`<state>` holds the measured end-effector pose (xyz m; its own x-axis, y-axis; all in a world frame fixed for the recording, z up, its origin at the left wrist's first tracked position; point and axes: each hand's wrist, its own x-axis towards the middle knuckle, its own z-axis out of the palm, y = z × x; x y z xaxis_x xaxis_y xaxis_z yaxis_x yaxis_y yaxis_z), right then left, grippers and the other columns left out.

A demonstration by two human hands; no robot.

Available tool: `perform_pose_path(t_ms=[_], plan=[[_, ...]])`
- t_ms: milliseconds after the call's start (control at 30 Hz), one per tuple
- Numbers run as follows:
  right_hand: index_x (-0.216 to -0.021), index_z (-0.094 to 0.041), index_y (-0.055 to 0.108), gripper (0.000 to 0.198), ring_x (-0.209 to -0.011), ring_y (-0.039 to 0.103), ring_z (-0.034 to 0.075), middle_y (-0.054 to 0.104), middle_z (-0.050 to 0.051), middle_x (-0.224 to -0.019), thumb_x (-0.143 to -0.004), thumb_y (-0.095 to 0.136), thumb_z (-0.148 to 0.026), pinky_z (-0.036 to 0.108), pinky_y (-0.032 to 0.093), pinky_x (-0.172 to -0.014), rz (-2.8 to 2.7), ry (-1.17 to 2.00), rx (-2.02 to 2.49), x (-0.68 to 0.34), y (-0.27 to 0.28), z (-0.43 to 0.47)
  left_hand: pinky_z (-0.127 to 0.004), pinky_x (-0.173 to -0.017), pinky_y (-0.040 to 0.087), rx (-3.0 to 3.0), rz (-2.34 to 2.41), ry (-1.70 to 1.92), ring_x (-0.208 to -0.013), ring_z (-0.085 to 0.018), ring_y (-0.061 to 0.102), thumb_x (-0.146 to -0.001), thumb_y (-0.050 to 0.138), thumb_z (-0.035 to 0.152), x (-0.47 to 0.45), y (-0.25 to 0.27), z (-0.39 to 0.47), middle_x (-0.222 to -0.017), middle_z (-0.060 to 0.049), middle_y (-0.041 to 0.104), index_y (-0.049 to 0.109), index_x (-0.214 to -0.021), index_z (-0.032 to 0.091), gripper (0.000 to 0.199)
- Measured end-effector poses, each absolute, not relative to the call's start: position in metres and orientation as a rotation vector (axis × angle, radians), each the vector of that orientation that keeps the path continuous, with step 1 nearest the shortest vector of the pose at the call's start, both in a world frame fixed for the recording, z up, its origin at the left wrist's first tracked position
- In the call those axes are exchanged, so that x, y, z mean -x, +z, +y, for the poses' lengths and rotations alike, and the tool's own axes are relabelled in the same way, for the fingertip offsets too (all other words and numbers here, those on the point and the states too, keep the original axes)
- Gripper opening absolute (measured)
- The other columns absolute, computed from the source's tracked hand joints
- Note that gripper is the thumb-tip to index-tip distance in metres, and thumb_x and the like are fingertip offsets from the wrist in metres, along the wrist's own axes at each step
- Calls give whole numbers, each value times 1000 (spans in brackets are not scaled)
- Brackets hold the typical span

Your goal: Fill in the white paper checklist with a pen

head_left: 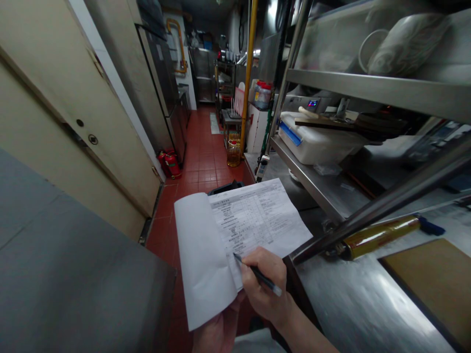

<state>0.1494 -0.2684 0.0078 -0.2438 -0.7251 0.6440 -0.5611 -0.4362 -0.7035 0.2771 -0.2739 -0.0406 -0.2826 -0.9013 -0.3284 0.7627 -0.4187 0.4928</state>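
My right hand (267,284) grips a dark pen (257,274) whose tip rests on the lower edge of a printed form (253,218). The form is a sheet of white paper folded back, its blank side (200,255) turned to the left. My left hand (217,331) supports the paper from below; only part of its palm and fingers shows under the sheet. Both hands are low in the view, over a red tiled floor (202,166), beside a steel counter.
A steel counter (353,304) with a wooden board (434,279) and a yellow roll (379,235) runs on the right under steel shelves (368,88). A white lidded box (316,139) sits on a shelf. Red fire extinguishers (170,163) stand by a cream door (73,122). A grey surface (73,279) fills the left.
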Motion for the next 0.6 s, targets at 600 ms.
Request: perform_pose_path(t_ms=[600], plan=[[-82,-20,59,10,-65,56,12,58,-1,-69,-88,57,-12,27,43,-63,1567,-1772,1839,-148,6,-271,-36,-104,57,-610,-183,-1864,-129,-30,61,-79,77,15,-276,-42,-277,-133,1,71,69,-126,37,53]])
